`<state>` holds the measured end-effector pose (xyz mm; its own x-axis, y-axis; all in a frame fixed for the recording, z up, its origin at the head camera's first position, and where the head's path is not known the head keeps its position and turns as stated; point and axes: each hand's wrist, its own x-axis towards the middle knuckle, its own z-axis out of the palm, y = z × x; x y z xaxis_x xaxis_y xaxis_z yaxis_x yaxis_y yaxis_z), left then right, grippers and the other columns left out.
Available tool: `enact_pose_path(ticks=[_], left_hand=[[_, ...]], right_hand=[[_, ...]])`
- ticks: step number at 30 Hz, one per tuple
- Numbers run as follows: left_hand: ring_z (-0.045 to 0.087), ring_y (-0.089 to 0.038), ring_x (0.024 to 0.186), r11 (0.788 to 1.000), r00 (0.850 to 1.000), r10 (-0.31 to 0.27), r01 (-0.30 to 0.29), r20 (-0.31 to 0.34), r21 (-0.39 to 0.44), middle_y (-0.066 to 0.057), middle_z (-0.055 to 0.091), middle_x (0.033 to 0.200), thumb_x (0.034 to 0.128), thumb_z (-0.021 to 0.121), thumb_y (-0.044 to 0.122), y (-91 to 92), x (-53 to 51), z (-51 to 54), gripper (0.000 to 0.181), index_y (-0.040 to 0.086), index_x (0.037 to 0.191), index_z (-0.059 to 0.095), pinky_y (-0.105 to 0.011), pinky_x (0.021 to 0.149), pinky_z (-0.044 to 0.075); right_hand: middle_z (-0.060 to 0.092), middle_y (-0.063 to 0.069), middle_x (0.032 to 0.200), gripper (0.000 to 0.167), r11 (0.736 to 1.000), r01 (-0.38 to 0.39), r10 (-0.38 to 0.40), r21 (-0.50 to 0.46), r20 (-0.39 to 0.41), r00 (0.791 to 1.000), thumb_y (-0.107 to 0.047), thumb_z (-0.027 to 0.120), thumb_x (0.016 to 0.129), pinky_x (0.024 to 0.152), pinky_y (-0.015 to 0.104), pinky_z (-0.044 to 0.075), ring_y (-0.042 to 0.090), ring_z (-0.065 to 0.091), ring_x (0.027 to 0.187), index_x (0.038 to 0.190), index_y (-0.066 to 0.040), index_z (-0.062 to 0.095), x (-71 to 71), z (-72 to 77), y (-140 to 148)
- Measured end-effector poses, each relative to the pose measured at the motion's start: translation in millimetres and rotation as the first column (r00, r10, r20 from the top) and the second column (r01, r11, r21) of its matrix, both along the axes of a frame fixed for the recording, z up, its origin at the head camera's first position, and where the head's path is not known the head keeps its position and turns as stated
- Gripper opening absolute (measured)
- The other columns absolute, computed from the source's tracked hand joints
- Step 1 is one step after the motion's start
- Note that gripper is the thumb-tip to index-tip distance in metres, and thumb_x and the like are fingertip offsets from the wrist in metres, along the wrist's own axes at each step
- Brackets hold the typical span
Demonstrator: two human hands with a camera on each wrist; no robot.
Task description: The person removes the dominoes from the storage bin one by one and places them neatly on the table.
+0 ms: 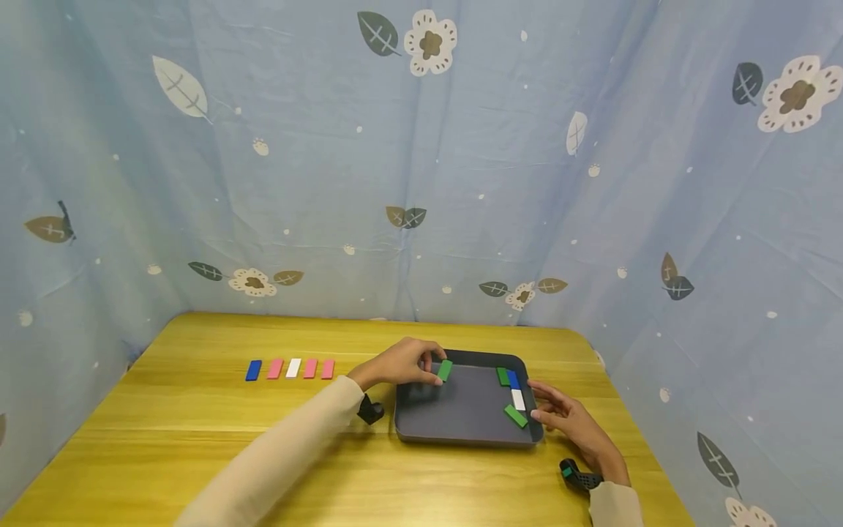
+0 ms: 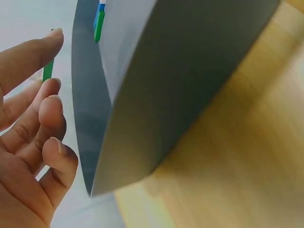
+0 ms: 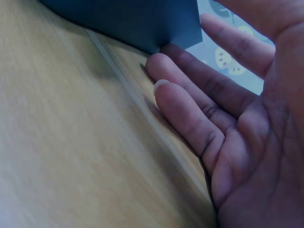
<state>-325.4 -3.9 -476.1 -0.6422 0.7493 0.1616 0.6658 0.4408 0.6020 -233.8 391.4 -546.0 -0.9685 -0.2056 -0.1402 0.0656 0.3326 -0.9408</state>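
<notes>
A green rectangular block is pinched between the thumb and fingers of my left hand, over the left part of a dark grey tray. The left wrist view shows the same block edge-on behind the fingertips. Along the tray's right side lie a green block, a blue block, a white block and a second green block, which is tilted. My right hand is at the tray's right wall, its fingers loosely extended; in the right wrist view the fingertips are beside the outer wall.
Left of the tray, a row on the wooden table holds a blue block, a pink block, a white block and two more pink blocks. A patterned blue curtain hangs behind and at the sides.
</notes>
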Motion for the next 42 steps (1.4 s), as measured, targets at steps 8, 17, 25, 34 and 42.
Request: enact_pose_path(ticks=[8, 17, 25, 34, 42], left_hand=[[0.058, -0.009, 0.070, 0.998, 0.999, 0.046, -0.046, -0.001, 0.031, 0.006, 0.063, 0.079, 0.0895, 0.083, 0.028, -28.5, 1.1, 5.7, 0.044, 0.010, 0.127, 0.067, -0.028, 0.071, 0.050], [0.055, -0.009, 0.060, 0.996, 0.995, 0.088, -0.086, -0.042, 0.028, 0.007, 0.062, 0.079, 0.0905, 0.082, 0.027, -61.3, 9.9, 10.5, 0.046, 0.010, 0.130, 0.066, -0.028, 0.061, 0.047], [0.055, -0.009, 0.064, 0.988, 0.987, 0.153, -0.152, -0.043, 0.016, 0.008, 0.062, 0.081, 0.0900, 0.083, 0.026, -95.5, 20.5, 8.8, 0.047, 0.009, 0.130, 0.065, -0.030, 0.065, 0.049], [0.055, -0.009, 0.065, 0.979, 0.978, 0.205, -0.204, -0.048, 0.028, 0.009, 0.061, 0.081, 0.0904, 0.082, 0.025, -135.0, 33.4, 2.4, 0.044, 0.010, 0.128, 0.065, -0.028, 0.065, 0.049], [0.054, -0.009, 0.066, 0.971, 0.970, 0.240, -0.240, -0.033, 0.024, 0.009, 0.061, 0.082, 0.0917, 0.081, 0.024, -167.9, 46.5, -8.3, 0.045, 0.006, 0.130, 0.065, -0.027, 0.062, 0.048]], right_hand=[[0.047, 0.013, 0.152, 0.062, 1.000, -0.012, 0.012, -0.006, 0.001, 1.000, -0.027, 0.071, 0.100, 0.081, 0.038, 0.051, 0.031, 0.056, 0.116, 0.156, -0.027, 0.046, -0.8, -0.1, -1.0], [0.045, 0.014, 0.153, 0.062, 0.999, -0.035, 0.035, -0.003, -0.019, 0.999, -0.026, 0.070, 0.101, 0.080, 0.038, 0.052, 0.031, 0.056, 0.114, 0.157, -0.027, 0.044, -3.7, 3.1, 0.8], [0.045, 0.014, 0.153, 0.062, 0.999, -0.031, 0.032, 0.013, -0.019, 0.999, -0.028, 0.070, 0.100, 0.081, 0.038, 0.052, 0.033, 0.054, 0.117, 0.157, -0.028, 0.044, -3.8, 2.0, 1.8], [0.046, 0.014, 0.152, 0.063, 1.000, -0.017, 0.017, -0.007, -0.007, 1.000, -0.027, 0.071, 0.100, 0.081, 0.038, 0.052, 0.031, 0.055, 0.115, 0.157, -0.027, 0.044, 0.2, 1.4, -1.8], [0.045, 0.014, 0.153, 0.063, 1.000, -0.016, 0.016, -0.006, -0.001, 1.000, -0.027, 0.071, 0.100, 0.082, 0.039, 0.052, 0.032, 0.055, 0.116, 0.157, -0.026, 0.044, 2.2, 1.9, -0.6]])
